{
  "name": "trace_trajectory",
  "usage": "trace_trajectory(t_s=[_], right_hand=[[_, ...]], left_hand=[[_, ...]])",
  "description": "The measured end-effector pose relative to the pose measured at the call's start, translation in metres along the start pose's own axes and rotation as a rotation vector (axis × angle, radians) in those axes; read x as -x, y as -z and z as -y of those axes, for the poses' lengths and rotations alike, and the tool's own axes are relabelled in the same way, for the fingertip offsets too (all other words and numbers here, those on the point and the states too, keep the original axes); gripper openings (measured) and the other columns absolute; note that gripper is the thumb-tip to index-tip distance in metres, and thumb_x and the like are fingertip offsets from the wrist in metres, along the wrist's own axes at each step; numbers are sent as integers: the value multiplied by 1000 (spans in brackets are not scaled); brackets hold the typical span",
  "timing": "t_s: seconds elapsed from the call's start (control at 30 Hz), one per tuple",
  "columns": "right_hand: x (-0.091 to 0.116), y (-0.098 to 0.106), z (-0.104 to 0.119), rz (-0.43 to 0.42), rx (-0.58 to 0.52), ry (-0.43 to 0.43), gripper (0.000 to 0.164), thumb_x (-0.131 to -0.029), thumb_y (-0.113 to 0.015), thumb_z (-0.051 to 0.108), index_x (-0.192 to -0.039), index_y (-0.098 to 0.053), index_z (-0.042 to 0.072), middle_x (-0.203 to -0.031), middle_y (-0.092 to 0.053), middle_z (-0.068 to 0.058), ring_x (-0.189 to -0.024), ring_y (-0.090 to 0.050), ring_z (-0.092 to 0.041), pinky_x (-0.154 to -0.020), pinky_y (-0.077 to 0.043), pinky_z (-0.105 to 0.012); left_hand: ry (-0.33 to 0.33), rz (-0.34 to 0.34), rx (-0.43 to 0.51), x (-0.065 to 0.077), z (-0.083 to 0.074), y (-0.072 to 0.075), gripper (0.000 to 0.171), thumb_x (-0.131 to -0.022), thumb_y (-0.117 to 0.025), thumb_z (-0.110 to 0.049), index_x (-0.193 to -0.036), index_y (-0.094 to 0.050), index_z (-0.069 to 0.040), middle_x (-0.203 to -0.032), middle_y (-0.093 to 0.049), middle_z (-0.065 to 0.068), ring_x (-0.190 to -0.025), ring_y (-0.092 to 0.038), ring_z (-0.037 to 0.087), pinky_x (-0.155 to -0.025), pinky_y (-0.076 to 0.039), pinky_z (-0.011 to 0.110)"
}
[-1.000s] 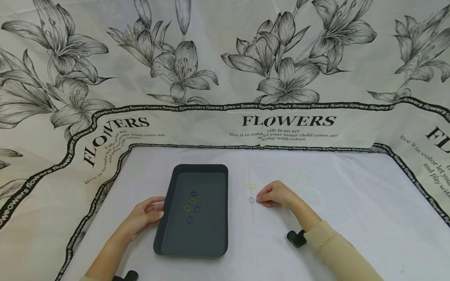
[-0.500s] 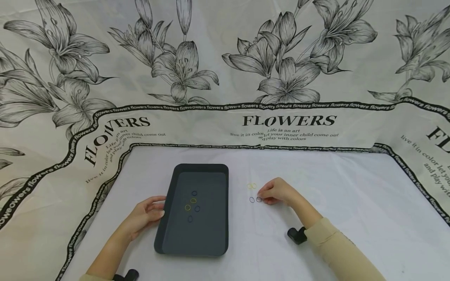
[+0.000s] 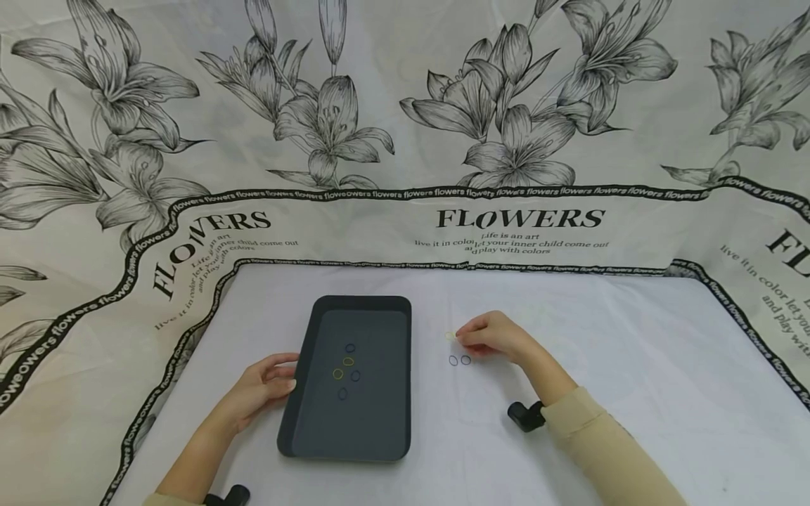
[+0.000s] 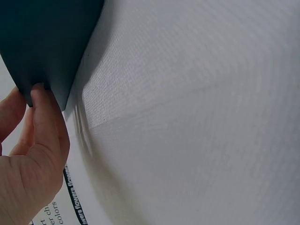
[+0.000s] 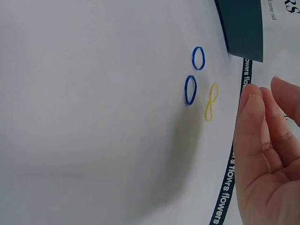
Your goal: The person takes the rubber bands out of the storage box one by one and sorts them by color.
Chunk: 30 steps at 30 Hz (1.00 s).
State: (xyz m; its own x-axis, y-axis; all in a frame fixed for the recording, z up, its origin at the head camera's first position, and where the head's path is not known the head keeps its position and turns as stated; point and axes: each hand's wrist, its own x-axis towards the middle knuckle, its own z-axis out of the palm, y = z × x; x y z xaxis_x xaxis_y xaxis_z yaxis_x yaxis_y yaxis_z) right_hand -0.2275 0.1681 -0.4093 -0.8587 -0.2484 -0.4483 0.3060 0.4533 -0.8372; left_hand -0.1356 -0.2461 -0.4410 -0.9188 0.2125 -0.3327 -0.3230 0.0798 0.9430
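A dark grey tray (image 3: 380, 429) lies on the white table, with three blue and two yellow rubber bands (image 3: 338, 374) inside. My left hand (image 3: 253, 393) touches the tray's left side; in the left wrist view its fingertips rest against the outer wall (image 4: 42, 42). To the right of the tray, two blue rubber bands (image 5: 190, 90) lie side by side. Behind them two thin yellow rubber bands (image 5: 209, 111) meet in a figure eight. My right hand (image 3: 496, 336) hovers at the yellow bands, partly covering them in the head view; nothing shows between its fingertips.
A white cloth covers the table (image 3: 607, 351). Behind and at the sides hangs a flower-printed curtain (image 3: 380, 225) with a black lettered border. Black wrist camera mounts (image 3: 526, 417) sit at both wrists.
My right hand has moved away from the blue rubber bands, slightly back to the yellow ones, leaving both blue bands uncovered. My left hand and the tray have stayed in place.
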Motion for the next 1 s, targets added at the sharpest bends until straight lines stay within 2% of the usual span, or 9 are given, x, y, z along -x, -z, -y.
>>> trace_trajectory(t_s=[0.4, 1.0], right_hand=[[-3, -13, 23, 91, -112, 26, 31, -86, -65, 7, -109, -60, -13, -85, -66, -16, -65, -60, -14, -62, -52, -25], [-15, -37, 55, 166, -223, 104, 35, -85, -64, 4, -115, -56, -14, -79, -65, -6, -66, -62, -12, -63, -53, -24]], left_hand=[[1, 5, -14, 0, 1, 0, 58, -87, -58, 2, -138, -30, 9, -118, -55, 20, -93, -60, 15, -76, -51, 26], [-11, 20, 8, -1, 2, 2, 60, -87, -59, 2, -138, -29, 10, -117, -55, 18, -92, -61, 14, -77, -51, 26]])
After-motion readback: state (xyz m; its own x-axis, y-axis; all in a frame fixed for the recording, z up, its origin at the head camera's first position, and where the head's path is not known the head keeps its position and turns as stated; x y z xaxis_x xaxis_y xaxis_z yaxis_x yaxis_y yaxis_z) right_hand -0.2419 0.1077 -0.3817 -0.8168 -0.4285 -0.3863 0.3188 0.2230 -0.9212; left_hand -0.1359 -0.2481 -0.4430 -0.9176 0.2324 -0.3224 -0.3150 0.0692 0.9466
